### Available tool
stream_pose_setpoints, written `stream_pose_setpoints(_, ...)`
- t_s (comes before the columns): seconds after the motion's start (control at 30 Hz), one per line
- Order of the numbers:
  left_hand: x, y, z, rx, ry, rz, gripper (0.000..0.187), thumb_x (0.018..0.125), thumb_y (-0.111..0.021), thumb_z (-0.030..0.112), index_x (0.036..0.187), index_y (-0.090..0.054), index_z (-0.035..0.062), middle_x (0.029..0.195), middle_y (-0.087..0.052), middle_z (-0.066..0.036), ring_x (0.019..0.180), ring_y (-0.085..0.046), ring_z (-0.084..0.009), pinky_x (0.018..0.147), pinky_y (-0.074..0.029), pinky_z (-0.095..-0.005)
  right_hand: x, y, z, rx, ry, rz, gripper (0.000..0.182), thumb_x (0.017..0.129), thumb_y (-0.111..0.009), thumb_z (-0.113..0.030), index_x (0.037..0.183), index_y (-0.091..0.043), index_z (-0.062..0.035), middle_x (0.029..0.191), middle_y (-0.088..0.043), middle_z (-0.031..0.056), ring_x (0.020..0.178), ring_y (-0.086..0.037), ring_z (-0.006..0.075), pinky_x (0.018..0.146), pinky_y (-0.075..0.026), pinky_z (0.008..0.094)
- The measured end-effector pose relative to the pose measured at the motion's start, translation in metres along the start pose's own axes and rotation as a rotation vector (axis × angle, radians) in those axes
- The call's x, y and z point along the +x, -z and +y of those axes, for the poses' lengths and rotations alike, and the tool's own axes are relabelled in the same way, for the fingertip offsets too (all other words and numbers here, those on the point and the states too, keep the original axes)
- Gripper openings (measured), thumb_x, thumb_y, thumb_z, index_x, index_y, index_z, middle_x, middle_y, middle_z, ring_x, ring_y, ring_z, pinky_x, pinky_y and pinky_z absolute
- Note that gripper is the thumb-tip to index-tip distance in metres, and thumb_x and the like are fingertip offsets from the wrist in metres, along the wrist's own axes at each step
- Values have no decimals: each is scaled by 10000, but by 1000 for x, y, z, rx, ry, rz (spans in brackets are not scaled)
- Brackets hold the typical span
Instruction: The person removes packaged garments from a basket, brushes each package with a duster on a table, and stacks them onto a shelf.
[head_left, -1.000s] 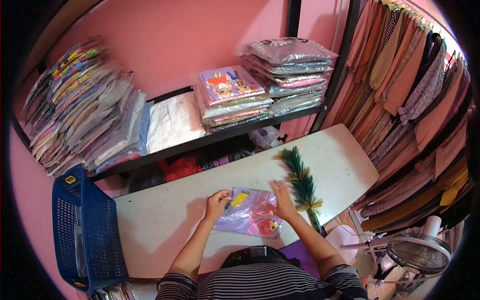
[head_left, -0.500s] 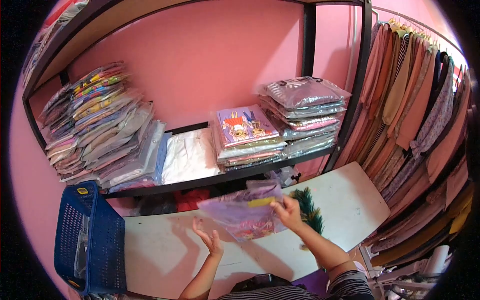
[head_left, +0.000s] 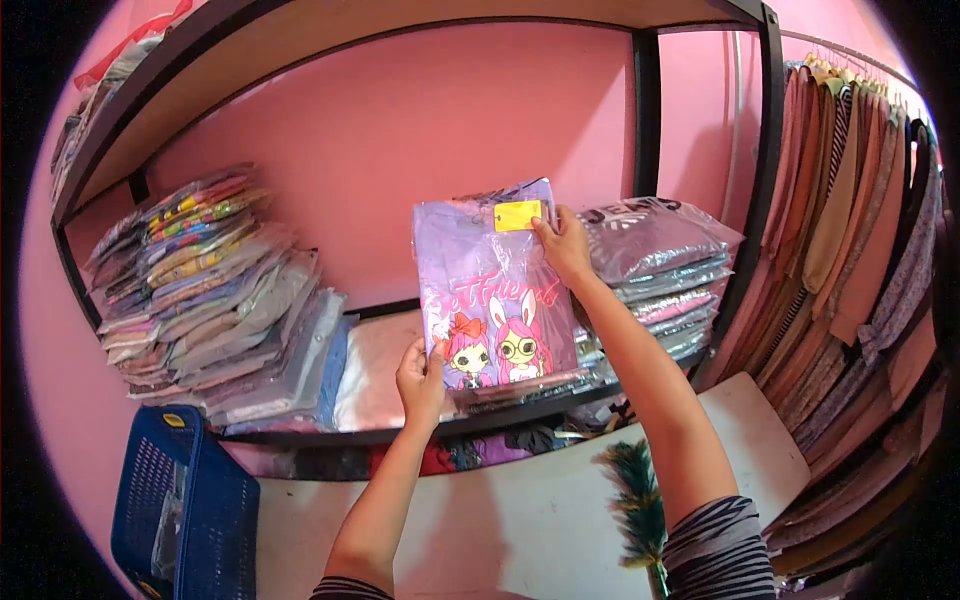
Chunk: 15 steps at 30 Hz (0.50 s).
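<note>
packet (head_left: pixel 494 275) in left hand (head_left: pixel 418 386) and right hand (head_left: pixel 567 248), stack (head_left: pixel 548 388) behind mostly hidden

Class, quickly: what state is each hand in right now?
Left hand: holding the purple packet, lower left edge.
Right hand: holding its upper right edge, near the yellow tag.

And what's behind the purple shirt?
Past the edges of the purple shirt, you can see pink wall, pale cloth and bagged clothes. Whatever is straight behind its middle is covered, so I can't tell.
</note>
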<state>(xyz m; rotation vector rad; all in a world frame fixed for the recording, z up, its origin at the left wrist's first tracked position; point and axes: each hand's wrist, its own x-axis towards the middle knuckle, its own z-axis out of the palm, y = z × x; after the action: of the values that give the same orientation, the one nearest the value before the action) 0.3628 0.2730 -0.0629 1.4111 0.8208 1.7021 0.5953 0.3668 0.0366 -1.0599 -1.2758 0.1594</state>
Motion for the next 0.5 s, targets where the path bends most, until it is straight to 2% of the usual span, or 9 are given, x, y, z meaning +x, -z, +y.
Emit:
stream_pose_setpoints(0.03, 13, -1, -9, 4, -13, -4, 204, 851, -526, 147, 976, -522, -13, 909, -593, -63, 791, -544, -80, 714, -419, -210, 9, -7, 6, 9, 8, 8, 246, 750, -617, -160, 895, -532, 20, 784, -597, 152, 691, -577, 249, 622, -430, 333)
stream_pose_setpoints(0.1, 33, -3, -27, 5, 45, -7, 210, 851, -525, 144, 984, -522, -19, 893, -593, -59, 777, -545, -82, 702, -424, -212, 28, -21, 19, -217, -34, -33, 247, 750, -621, -169, 893, -543, 17, 742, -596, 142, 645, -561, 176, 595, -427, 292)
stream_pose_setpoints(0.13, 39, -5, -29, 42, 72, 10, 203, 850, -524, 133, 982, -526, -21, 879, -595, -56, 769, -546, -84, 693, -428, -217, 35, -31, 34, -256, -53, -33, 295, 726, -637, -184, 913, -532, 19, 785, -596, 183, 708, -589, 263, 628, -444, 336)
stream_pose_setpoints(0.17, 44, -7, -31, 87, 111, 18, 189, 845, -526, 121, 973, -529, -19, 868, -596, -55, 767, -546, -84, 690, -426, -214, 40, -40, 49, -249, -43, -23, 295, 726, -637, -184, 913, -532, 19, 785, -596, 183, 708, -589, 263, 628, -444, 336)
stream_pose_setpoints(0.27, 58, -6, -60, 100, 136, -31, 170, 836, -534, 104, 952, -537, -20, 866, -600, -61, 771, -549, -89, 690, -426, -218, 43, -56, 72, -349, -122, -51, 349, 697, -652, -154, 963, -499, 10, 832, -593, 208, 827, -577, 339, 706, -448, 393)
stream_pose_setpoints(0.37, 59, -15, -68, 12, 210, -108, 163, 830, -539, 90, 949, -540, -21, 879, -602, -67, 756, -554, -91, 679, -429, -217, 39, -63, 92, -311, -145, -60, 402, 686, -672, -129, 1011, -471, -3, 877, -578, 233, 875, -550, 377, 747, -430, 431)
stream_pose_setpoints(0.43, 59, -15, -64, 76, 305, -142, 173, 818, -554, 77, 956, -542, -26, 886, -604, -81, 730, -560, -96, 640, -457, -226, 38, -66, 115, -338, -164, -88, 427, 675, -676, -108, 1028, -458, -4, 885, -577, 232, 875, -551, 375, 749, -431, 429)
stream_pose_setpoints(0.5, 59, -11, -67, 141, 316, -217, 295, 798, -578, 69, 1043, -489, -68, 836, -600, -96, 684, -569, -117, 552, -486, -235, 34, -67, 130, -364, -185, -115, 454, 664, -679, -87, 1045, -446, -4, 893, -576, 231, 874, -553, 373, 751, -432, 427)
